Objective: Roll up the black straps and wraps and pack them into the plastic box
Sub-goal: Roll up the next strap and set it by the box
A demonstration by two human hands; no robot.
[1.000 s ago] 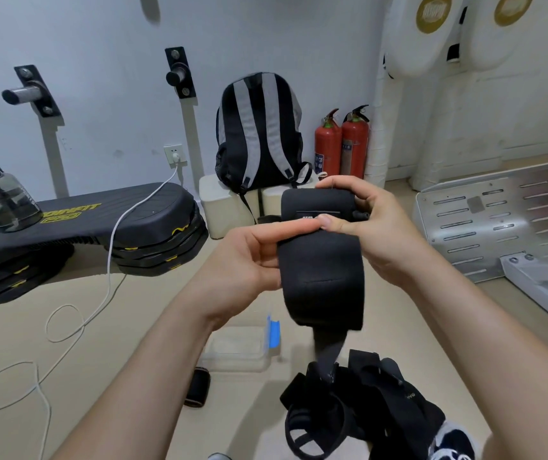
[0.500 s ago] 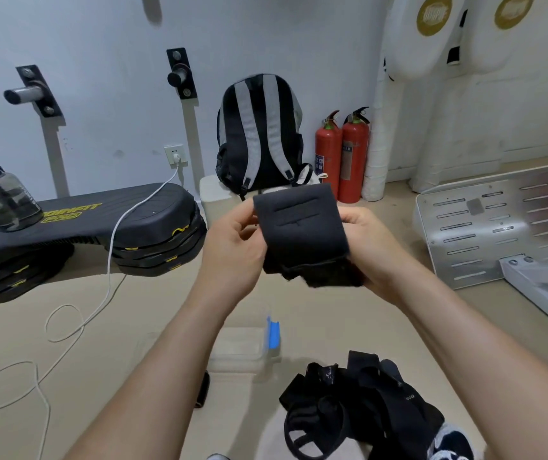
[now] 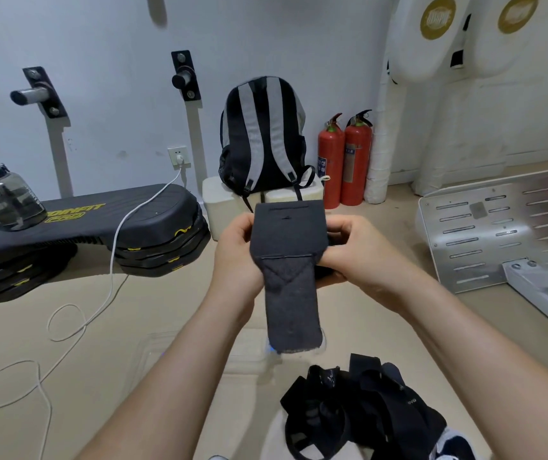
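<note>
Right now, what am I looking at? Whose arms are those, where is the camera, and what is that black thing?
There is no machine here, only a person. The camera sits on the person's head and looks forward and down, so the arms you see are their own. The left hand and the right hand both grip a black wrap, whose loose end hangs down. On the floor below lie a clear plastic box and, nearer, a pile of black straps. Further back are a backpack and two red fire extinguishers.
</note>
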